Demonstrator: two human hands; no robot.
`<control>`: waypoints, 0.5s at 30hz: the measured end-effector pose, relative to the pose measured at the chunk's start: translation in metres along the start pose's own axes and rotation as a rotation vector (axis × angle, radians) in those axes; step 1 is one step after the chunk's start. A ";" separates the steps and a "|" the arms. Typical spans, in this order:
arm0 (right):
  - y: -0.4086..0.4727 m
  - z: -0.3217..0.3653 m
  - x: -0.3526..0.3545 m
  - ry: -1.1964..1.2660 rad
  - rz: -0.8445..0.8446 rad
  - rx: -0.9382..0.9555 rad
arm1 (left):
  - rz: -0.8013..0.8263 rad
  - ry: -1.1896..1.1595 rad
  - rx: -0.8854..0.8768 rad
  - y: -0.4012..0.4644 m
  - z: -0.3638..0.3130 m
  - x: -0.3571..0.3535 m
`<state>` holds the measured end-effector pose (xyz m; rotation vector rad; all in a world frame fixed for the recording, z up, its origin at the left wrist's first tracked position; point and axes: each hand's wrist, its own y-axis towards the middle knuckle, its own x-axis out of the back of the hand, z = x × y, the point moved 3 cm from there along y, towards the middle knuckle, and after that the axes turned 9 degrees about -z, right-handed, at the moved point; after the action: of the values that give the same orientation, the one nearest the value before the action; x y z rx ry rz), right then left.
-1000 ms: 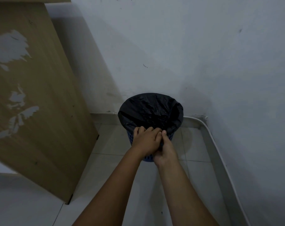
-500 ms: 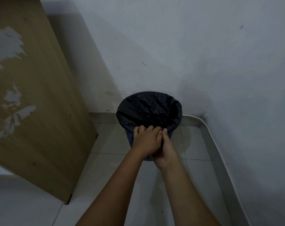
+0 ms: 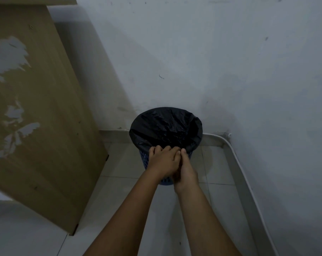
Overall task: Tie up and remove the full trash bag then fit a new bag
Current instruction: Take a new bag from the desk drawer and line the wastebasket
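Blue perforated plastic trash basket stands on the pale tiled floor in the corner where two grey-white walls meet; taken as reference. A black plastic trash bag lines the basket, its mouth open and folded over the rim, hiding most of the rim; only the lower lattice wall shows blue below the bag's edge. Both hands meet at the near side of the basket rim. Left hand lies knuckles-up with fingers curled over the near rim, on the bag's folded edge. Right hand sits just beside it, touching it and partly under it, thumb up against the rim; whether its fingers pinch the bag is hidden by the left hand, cannot tell. Left of the basket, a light brown wooden laminate panel with peeled grey patches stands on the floor. Behind and right of the basket, a white pipe follows the wall base.
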<state>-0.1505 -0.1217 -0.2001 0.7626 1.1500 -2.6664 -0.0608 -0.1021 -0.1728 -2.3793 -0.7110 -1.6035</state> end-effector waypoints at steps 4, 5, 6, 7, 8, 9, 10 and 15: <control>0.001 0.007 0.006 -0.011 -0.140 0.173 | -0.028 -0.058 -0.015 -0.002 -0.003 0.003; 0.002 0.011 0.005 -0.017 -0.149 0.190 | -0.055 -0.086 -0.021 -0.002 -0.003 0.007; 0.004 0.014 0.004 -0.026 -0.148 0.188 | -0.087 -0.126 -0.017 -0.001 -0.003 0.012; 0.006 0.016 0.003 -0.031 -0.141 0.176 | -0.129 -0.171 -0.014 0.000 -0.002 0.018; 0.008 0.019 0.002 -0.039 -0.134 0.165 | -0.184 -0.208 -0.015 0.000 -0.001 0.024; 0.010 0.022 0.002 -0.053 -0.129 0.161 | -0.229 -0.233 -0.024 0.002 0.001 0.030; 0.012 0.024 0.002 -0.075 -0.122 0.165 | -0.267 -0.237 -0.039 0.004 0.003 0.035; 0.018 0.035 0.010 -0.214 -0.111 0.259 | -0.119 -0.160 -0.135 0.032 -0.011 0.046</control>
<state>-0.1669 -0.1583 -0.1963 0.4423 0.8297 -2.9395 -0.0406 -0.1214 -0.1227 -2.6319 -0.8122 -1.5643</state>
